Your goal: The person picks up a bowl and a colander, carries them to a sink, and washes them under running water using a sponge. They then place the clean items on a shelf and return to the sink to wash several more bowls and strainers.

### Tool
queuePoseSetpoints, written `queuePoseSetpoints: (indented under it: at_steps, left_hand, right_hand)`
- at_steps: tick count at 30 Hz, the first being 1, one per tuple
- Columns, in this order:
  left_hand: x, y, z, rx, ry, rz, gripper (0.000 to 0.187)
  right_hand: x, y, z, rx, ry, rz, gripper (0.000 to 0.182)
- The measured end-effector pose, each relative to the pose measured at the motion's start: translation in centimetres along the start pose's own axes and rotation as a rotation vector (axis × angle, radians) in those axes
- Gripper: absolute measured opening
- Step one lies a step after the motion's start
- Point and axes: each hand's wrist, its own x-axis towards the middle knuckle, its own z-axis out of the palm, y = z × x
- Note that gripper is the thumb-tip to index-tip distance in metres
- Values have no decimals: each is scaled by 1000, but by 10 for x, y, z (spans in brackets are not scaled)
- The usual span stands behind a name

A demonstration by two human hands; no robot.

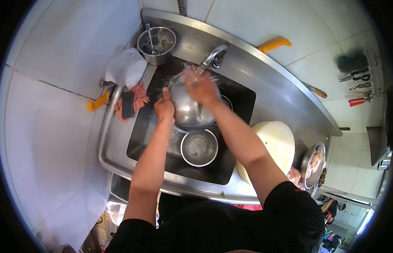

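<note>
A large shiny metal bowl [192, 110] is held in the sink [141, 143], under water splashing from the faucet [213, 55]. My left hand [165, 106] grips the bowl's left edge, thumb pointing up. Across the bowl's upper part lies my right hand [201, 87], right below the faucet; motion and splashing water smear its fingers. Whether the bowl shows its inside or outside is hard to tell. A smaller round metal pot [199, 147] sits on the sink bottom, just nearer to me than the bowl. Behind my right wrist, another round metal rim [227, 102] partly shows.
Left of the sink lie a pink cloth [140, 98], a dark sponge [127, 105] and a white plastic bag [127, 67]. A metal pot with a spoon [157, 42] stands at the back-left corner. Right are a round cutting board [276, 141] and a bowl of raw meat [314, 164].
</note>
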Motion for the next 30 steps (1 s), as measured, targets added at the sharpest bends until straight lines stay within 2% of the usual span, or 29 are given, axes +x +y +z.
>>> queuePoseSetpoints:
  at_steps: [1, 2, 4, 5, 6, 7, 9, 11, 12, 14, 18, 20, 21, 23, 24, 25, 26, 27, 28, 29, 30]
  left_hand:
    - [-1, 3, -3, 3, 1, -5, 62]
    - [-5, 11, -7, -122, -21, -86, 63]
    - [-10, 26, -16, -313, -118, -255, 65]
    - [-6, 23, -16, -322, -114, -255, 65]
    - [2, 15, -11, -345, -103, -354, 65]
    - [7, 11, -8, -366, -93, -454, 65]
    - [3, 10, -2, -314, -121, -488, 68]
    - [2, 5, 5, -439, -142, -488, 68]
    - [-4, 8, 6, -429, -147, -491, 68]
    - [-15, 26, 8, -281, -186, -444, 68]
    - [0, 24, 8, -163, -181, -341, 69]
    - [2, 31, 3, -208, -149, -354, 70]
    - [5, 29, 5, -215, -150, -349, 70]
    - [10, 20, 13, -165, -135, -182, 68]
    - [21, 12, 17, -171, -134, -180, 68]
    - [34, 1, 19, -73, -203, -96, 65]
    - [41, -3, 22, 23, -271, -10, 63]
    - [40, 7, 25, 19, -270, -9, 63]
    - [34, 24, 28, 201, -344, 79, 55]
    - [31, 36, 34, 382, -411, 169, 49]
    - [30, 39, 43, 303, -449, 279, 48]
  right_hand:
    - [22, 38, 7, 295, -128, 148, 38]
    - [32, 80, 8, 590, -253, 299, 40]
    - [5, 114, 8, 1121, -67, 575, 48]
    - [-20, 118, 12, 1185, 92, 601, 49]
    - [-52, 115, 13, 1246, 255, 624, 50]
    - [-84, 103, 16, 961, 402, 455, 51]
    - [-142, 61, 29, 392, 620, 178, 52]
    - [-161, 14, 12, 170, 424, -125, 48]
    - [-161, -3, 3, 94, 307, -319, 53]
    - [-117, -29, -17, 68, 250, -435, 42]
    - [-45, 12, -19, 200, 374, -314, 41]
    - [-37, 41, -19, 365, 455, 54, 39]
    - [-46, 34, -21, 365, 459, 46, 39]
    - [-94, 14, -22, 153, 564, -29, 34]
    - [-114, 7, -26, 126, 461, -142, 33]
    - [-134, 1, -30, 98, 353, -246, 32]
    - [-151, 6, -25, 97, 350, -247, 32]
    - [-163, 18, -15, 258, 352, -141, 32]
    - [-167, 27, -10, 419, 354, -37, 32]
    - [-163, 23, -24, 419, 355, -47, 32]
    - [-156, 5, -56, 544, 314, 122, 32]
